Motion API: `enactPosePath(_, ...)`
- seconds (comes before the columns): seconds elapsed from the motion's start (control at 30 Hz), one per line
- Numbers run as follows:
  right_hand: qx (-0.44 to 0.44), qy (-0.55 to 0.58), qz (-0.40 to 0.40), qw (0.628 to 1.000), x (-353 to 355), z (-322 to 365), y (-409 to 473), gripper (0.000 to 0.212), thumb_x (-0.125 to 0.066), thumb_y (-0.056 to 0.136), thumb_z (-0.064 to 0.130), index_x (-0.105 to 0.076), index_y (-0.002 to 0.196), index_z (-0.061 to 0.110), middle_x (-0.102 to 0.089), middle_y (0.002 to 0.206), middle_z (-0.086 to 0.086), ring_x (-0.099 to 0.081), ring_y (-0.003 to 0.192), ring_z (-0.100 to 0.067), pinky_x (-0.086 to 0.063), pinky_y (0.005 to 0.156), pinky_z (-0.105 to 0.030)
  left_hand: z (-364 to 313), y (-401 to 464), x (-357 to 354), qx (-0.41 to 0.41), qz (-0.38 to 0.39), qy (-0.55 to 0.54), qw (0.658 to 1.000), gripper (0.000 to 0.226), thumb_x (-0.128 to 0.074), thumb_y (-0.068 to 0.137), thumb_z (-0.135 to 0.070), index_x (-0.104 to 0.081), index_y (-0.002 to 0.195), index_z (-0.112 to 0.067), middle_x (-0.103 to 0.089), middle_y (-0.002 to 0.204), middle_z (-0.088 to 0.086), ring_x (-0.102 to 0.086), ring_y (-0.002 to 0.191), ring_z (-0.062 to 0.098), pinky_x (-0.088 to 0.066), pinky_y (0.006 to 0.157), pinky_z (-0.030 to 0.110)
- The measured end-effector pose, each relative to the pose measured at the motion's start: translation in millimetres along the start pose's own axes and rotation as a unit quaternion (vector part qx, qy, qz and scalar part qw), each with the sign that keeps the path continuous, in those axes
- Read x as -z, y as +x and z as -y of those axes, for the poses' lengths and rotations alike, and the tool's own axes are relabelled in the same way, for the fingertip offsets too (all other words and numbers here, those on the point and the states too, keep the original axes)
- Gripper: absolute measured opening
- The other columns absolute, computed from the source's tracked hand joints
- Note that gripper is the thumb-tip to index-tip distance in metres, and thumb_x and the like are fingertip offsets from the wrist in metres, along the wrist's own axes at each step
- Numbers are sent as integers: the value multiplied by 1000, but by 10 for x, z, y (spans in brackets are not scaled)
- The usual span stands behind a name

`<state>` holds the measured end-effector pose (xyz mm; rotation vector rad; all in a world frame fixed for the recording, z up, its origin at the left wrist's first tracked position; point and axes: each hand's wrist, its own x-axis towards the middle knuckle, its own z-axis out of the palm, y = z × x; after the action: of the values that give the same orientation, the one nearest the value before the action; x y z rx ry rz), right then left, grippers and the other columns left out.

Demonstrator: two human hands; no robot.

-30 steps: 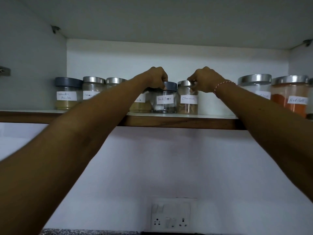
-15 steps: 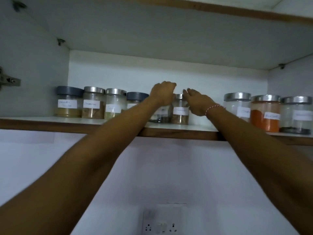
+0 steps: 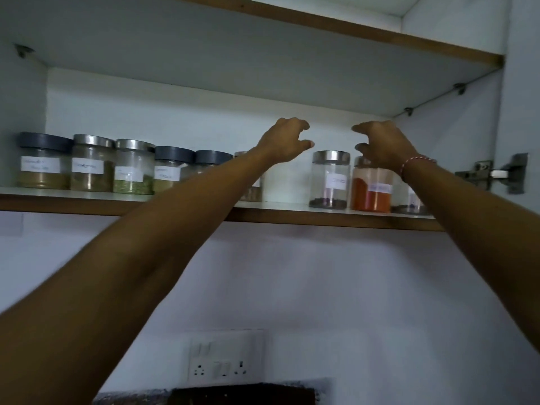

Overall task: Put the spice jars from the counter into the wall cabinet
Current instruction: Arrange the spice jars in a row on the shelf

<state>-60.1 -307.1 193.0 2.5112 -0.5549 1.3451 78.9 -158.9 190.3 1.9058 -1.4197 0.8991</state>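
Both hands hover above the cabinet shelf (image 3: 277, 204), left hand (image 3: 285, 141) and right hand (image 3: 380, 144) each with a loose, half-curled grip holding nothing (a thread bracelet (image 3: 415, 162) circles the right wrist); spice jars (image 3: 87, 163) line the shelf's front edge

Clear glass jars (image 3: 330, 182) with shiny metal or matt grey plastic lids (image 3: 43, 140), paper labels; shelf (image 3: 292, 219) edged in wood.

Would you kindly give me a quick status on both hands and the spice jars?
Left hand open, holding nothing. Right hand open, above the red spice jar. Jars upright in a row on the cabinet shelf. Nothing in the way.
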Motion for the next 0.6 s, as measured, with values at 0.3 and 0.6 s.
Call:
enactPosePath(0.3,9,25,114,993,16,-802,-18,47,-58,89,22,-49,130,0,-53,133,-20,-52,119,-33,-39,101,-38,-622,349,-477,-5,80,58,995,46,-57,91,-32,-54,127,-4,-56,132,13,-52,120,25,-42,98,33)
enactPosePath(0.6,82,93,142,982,-123,-666,84,37,-64,84,12,-61,119,1,-65,116,-18,-61,102,-30,-47,87,-35,-369,491,-381,19,114,147,982,33,-65,83,-11,-65,115,-5,-66,120,11,-57,113,25,-47,97,36)
